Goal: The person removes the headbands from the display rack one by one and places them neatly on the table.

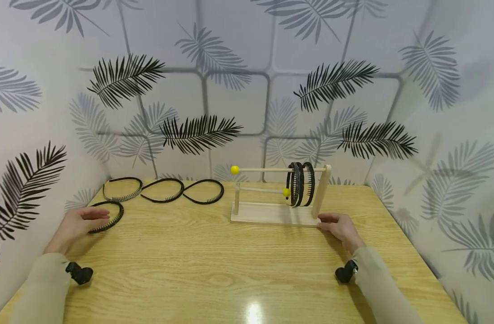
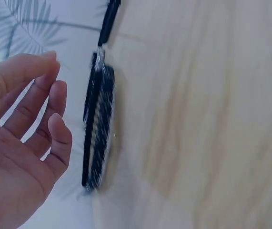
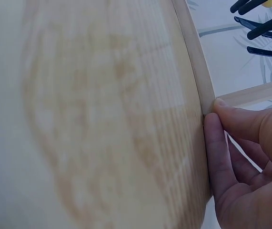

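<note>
Headband [image 1: 120, 215] at your left, on the worktop [image 1: 214, 265] beside your left grip [image 1: 80, 223], looks light and springy, probably thin plastic; take it by the outer curve, clear of the teeth, and don't spread it hard. That grip is loosely parted, holding nothing; your right grip [image 1: 340, 227] pinches the wooden rack [image 1: 267, 215] by a base corner.

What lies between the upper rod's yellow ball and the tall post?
In the head view, bare rod beside the ball, then several hairbands nearer the post.
</note>
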